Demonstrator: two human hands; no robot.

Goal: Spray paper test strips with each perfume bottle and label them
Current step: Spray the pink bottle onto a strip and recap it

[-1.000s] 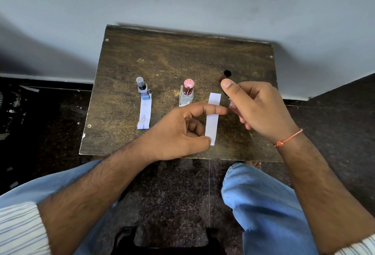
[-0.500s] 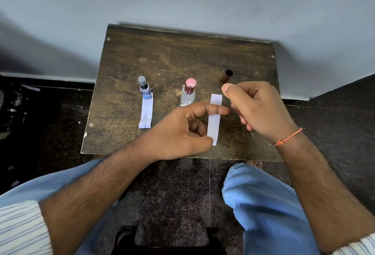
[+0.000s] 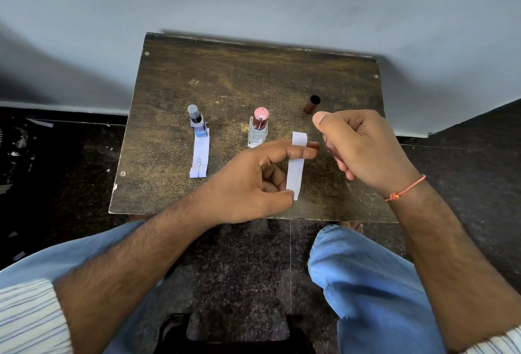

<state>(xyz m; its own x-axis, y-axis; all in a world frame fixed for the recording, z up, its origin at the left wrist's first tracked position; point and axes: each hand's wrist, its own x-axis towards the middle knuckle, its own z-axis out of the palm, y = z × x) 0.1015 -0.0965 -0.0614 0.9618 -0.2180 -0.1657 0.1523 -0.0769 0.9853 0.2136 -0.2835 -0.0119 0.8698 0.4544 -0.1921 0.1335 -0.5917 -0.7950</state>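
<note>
A white paper strip [image 3: 296, 167] is held upright between the forefinger and thumb of my left hand [image 3: 253, 184] above the small brown table [image 3: 253, 77]. My right hand [image 3: 363, 148] is curled around a small reddish perfume bottle [image 3: 332, 150], mostly hidden, with the thumb raised beside the strip's top. A blue bottle with a grey cap [image 3: 197, 122] stands at the left with a marked strip [image 3: 199, 160] lying in front of it. A clear bottle with a pink cap [image 3: 258, 128] stands in the middle.
A dark brown cap [image 3: 311, 104] lies on the table behind my right hand. The table stands against a pale wall on a dark speckled floor. My knees in blue trousers are below the near edge, with a black stool between them.
My right hand with the reddish bottle has dropped slightly and drawn a little away from the brown cap. The left hand still holds the strip in the same place.
</note>
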